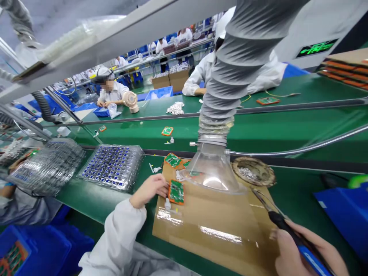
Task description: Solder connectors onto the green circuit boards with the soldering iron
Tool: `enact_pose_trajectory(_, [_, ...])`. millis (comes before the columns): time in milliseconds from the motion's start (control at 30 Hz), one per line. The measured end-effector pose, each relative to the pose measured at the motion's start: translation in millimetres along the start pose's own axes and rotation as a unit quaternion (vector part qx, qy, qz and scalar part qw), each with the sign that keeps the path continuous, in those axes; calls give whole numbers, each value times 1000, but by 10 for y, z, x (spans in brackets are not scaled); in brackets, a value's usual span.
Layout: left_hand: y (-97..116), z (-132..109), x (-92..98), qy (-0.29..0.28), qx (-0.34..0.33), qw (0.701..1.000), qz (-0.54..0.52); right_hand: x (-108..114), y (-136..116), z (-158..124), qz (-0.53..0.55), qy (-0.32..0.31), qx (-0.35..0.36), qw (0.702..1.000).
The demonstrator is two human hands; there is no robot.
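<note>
My left hand [151,190] pinches the left edge of a green circuit board [176,192] with an orange rim, above a cardboard sheet [212,218]. Just below that board is a small white plastic part [168,204]. In my right hand [307,249] is a soldering iron [278,220] with a black and blue handle, its tip pointing up and left. A thin strand runs alongside the iron; I cannot make out what it is. Beyond the tip sits a round, stained dish [253,171] with silvery bits. More orange-rimmed boards [172,160] lie at the sheet's far edge.
A clear fume hood [214,172] on a grey hose [235,65] hangs low over the cardboard. Stacked clear trays [112,166] stand to the left. Blue bins [345,214] flank the bench. A green conveyor [135,134] runs behind, with co-workers beyond it.
</note>
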State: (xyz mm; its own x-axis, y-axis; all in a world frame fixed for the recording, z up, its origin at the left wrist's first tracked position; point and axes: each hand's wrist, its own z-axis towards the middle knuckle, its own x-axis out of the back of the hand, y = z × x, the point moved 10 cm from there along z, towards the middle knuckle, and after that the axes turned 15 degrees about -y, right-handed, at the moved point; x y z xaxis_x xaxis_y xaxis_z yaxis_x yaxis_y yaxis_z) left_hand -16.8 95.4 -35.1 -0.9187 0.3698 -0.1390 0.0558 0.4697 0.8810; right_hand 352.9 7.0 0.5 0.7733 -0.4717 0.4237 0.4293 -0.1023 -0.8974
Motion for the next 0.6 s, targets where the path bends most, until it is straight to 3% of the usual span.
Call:
enact_pose_trajectory(133, [508, 111, 504, 122, -57, 991, 28, -70, -25, -10, 4, -13, 36, 999])
enact_pose_trajectory(367, [1432, 1298, 819, 252, -83, 949, 172, -87, -44, -30, -17, -21, 86, 996])
enact_pose_trajectory(467, [1508, 1541, 1082, 330, -54, 915, 224, -104, -52, -12, -24, -24, 123, 992])
enact_pose_trajectory(600, [1372, 1624, 1397, 377, -8, 888, 263, -137, -61, 20, -45, -30, 167, 985])
